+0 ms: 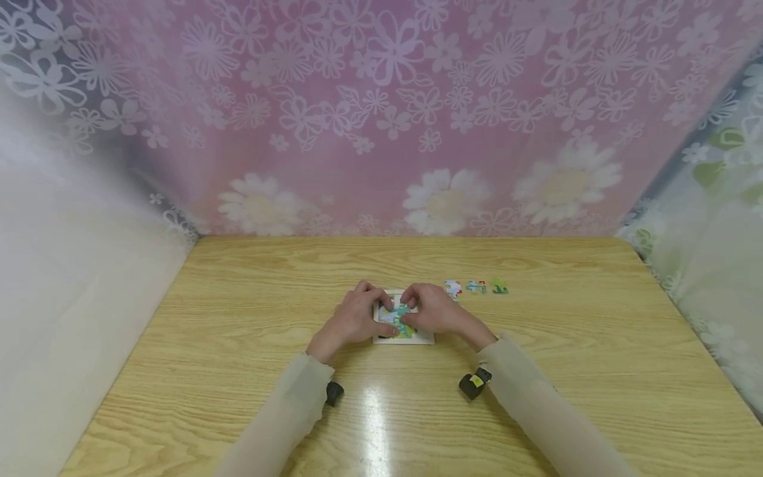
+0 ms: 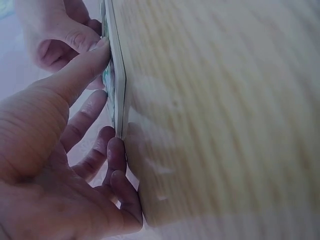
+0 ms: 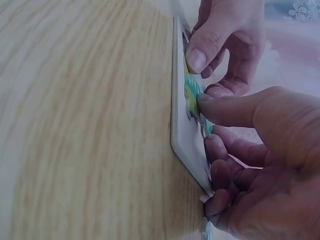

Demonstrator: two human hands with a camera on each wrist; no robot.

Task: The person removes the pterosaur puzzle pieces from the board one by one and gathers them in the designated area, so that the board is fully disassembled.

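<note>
A small jigsaw puzzle in a white tray [image 1: 424, 336] lies on the table under both hands, partly filled with green, teal and pale blue pieces. My left hand [image 1: 354, 315] spans its left side, thumb and index finger touching the puzzle's face. In the left wrist view, the other fingers of that hand rest loosely bent by the tray's edge [image 2: 120, 100]. From the right, my right hand [image 1: 438, 310] pinches a yellow-and-teal puzzle piece [image 3: 191, 102] between thumb and index finger, over the tray. Its remaining fingers curl close to the tray's rim.
Several loose puzzle pieces lie behind and right of the tray: a pale blue and red one [image 1: 453, 287], a multicoloured one [image 1: 476, 287] and a green one [image 1: 499, 285]. The wooden table [image 1: 268, 278] ends at a flowered pink curtain [image 1: 357, 132]; pale curtains hang on both sides.
</note>
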